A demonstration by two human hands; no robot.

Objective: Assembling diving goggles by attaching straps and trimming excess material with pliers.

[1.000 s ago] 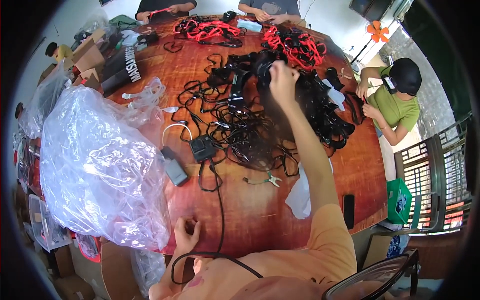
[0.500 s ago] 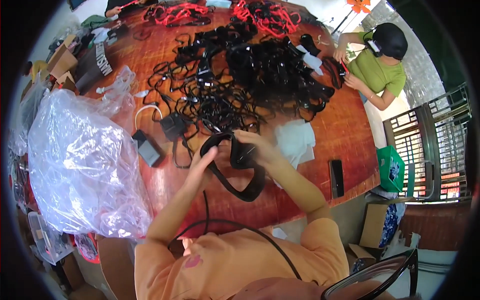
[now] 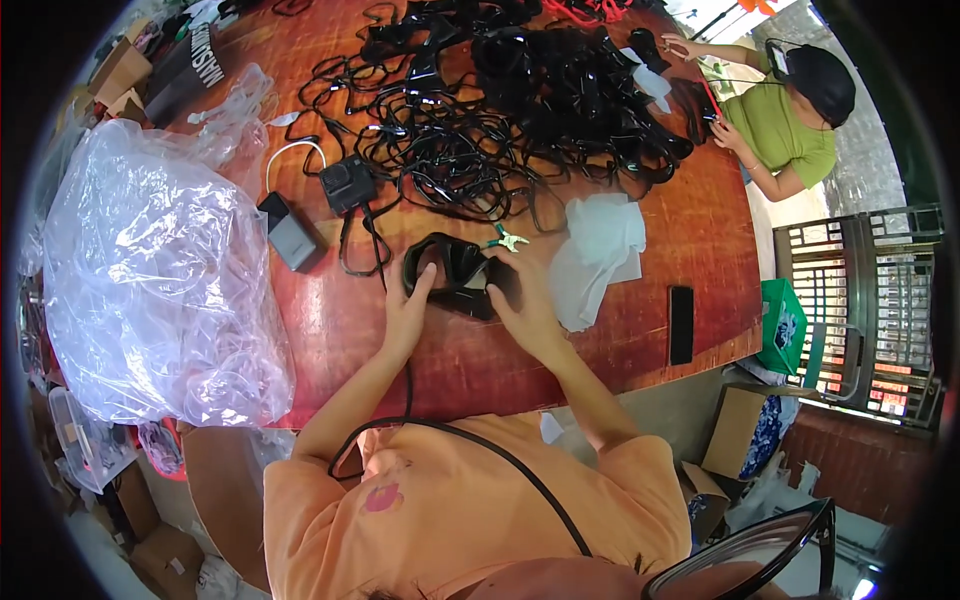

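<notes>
In front of me, low over the red-brown table [image 3: 620,345], is a black diving mask [image 3: 450,262] with a dark soft skirt. My left hand [image 3: 408,312] grips its left rim, thumb on the near side. My right hand [image 3: 522,300] closes on its right side, with the fingers partly over the edge. Just beyond the right fingers lies a pair of small pliers [image 3: 508,240] with green handles. Farther off spreads a heap of black masks [image 3: 560,90] and a tangle of black straps [image 3: 440,160].
Clear plastic wrapping [image 3: 160,280] bulges over the left side. A grey power bank [image 3: 292,235] with a white cable and a black boxy device [image 3: 347,184] lie nearby. Right are white sheets [image 3: 600,255] and a black phone [image 3: 681,325]. A co-worker in green [image 3: 780,130] handles something red.
The mask now sits lower and its hanging strap loop no longer shows. The pliers have come into sight beyond my right hand. My view has shifted; the co-worker's one hand is stretched out.
</notes>
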